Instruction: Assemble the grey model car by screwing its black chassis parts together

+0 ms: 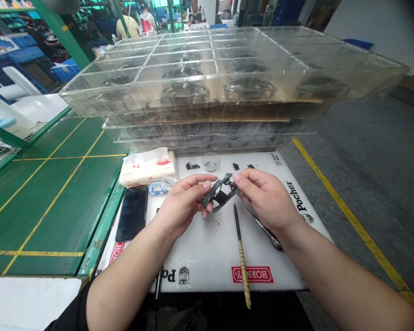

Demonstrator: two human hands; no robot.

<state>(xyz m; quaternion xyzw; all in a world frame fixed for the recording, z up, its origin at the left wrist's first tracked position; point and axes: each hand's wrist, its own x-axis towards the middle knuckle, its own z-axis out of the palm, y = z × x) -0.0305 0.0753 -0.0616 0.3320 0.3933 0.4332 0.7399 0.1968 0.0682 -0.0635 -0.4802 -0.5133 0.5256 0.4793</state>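
- While the left hand and the right hand hold it up off the white foam mat, the dark moulded plastic part sits above the mat's middle, well in from its edges.
- Fingers of both hands are closed on the part, pinching it from either side; neither hand holds a tool.
- Handling the part by hand looks like the step in progress. Any work with a tool would call for one hand to release it first.
- A needle file lies just below the hands, its banded handle overhanging the mat's near edge.
- A slim metal hand tool lies near the right hand, toward the mat's right edge.
- Small black pieces and a small glass dish lie along the far edge.
- A smartphone and a tissue pack sit by the mat's left edge, beside the green counter.
- Stacked clear compartment trays rise beyond the far edge, so open mat remains mainly below the hands and toward the left.
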